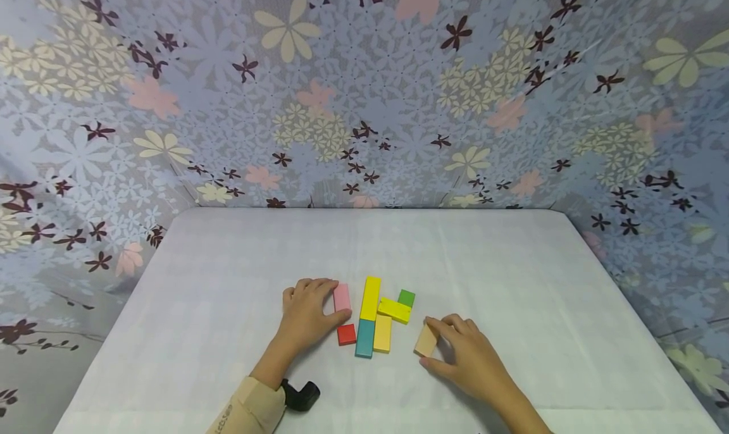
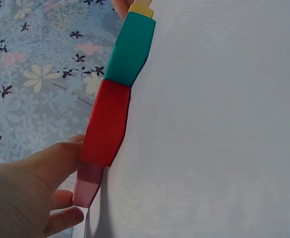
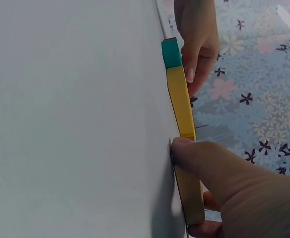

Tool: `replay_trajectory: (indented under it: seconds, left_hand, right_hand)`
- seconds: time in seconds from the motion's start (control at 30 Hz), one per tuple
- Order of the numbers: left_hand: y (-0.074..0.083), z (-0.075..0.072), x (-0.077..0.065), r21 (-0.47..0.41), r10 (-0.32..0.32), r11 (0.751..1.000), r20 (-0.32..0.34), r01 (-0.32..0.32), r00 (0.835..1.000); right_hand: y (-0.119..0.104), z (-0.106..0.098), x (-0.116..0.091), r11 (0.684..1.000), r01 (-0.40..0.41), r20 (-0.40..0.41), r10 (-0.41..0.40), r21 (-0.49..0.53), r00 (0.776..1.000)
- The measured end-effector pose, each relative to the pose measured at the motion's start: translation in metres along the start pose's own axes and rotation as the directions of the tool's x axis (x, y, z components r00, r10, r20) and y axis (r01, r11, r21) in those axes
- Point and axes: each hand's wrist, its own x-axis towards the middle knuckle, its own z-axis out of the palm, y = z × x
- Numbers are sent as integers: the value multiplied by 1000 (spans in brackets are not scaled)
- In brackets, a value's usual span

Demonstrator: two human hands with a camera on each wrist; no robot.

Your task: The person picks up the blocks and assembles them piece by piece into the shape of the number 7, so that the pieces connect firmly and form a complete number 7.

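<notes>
My left hand (image 1: 307, 312) pinches a pink block (image 1: 342, 297) between thumb and fingertips, on the left of a small group of blocks. Just below it lies a square red block (image 1: 346, 334). My right hand (image 1: 471, 358) grips a natural-wood block (image 1: 426, 341) by its ends, tilted and apart from the group. In the middle, a long yellow block (image 1: 371, 298) meets a teal block (image 1: 365, 339) end to end. A paler yellow block (image 1: 383, 334) lies beside the teal one. Above it a bright yellow block (image 1: 395, 310) slants toward a green block (image 1: 406, 297).
The blocks lie on a table with a white cloth (image 1: 256, 250). Flower-patterned fabric (image 1: 370, 92) hangs behind the table and at both sides. A black strap device (image 1: 302, 396) sits at my left wrist, by a beige sleeve (image 1: 250, 409).
</notes>
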Motion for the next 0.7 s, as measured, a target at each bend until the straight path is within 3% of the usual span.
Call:
replay_trajectory:
  seconds: [0.33,0.7]
  left_hand:
    - [-1,2,1,20,11,1000,-18,-10,1000]
    - [-3,2,1,-12,9,1000,-14,-9,1000]
  right_hand:
    - [1,-2,-6,995,-64,54,60,74,997]
    - [2,1,-18,991,-54,63,47,124,997]
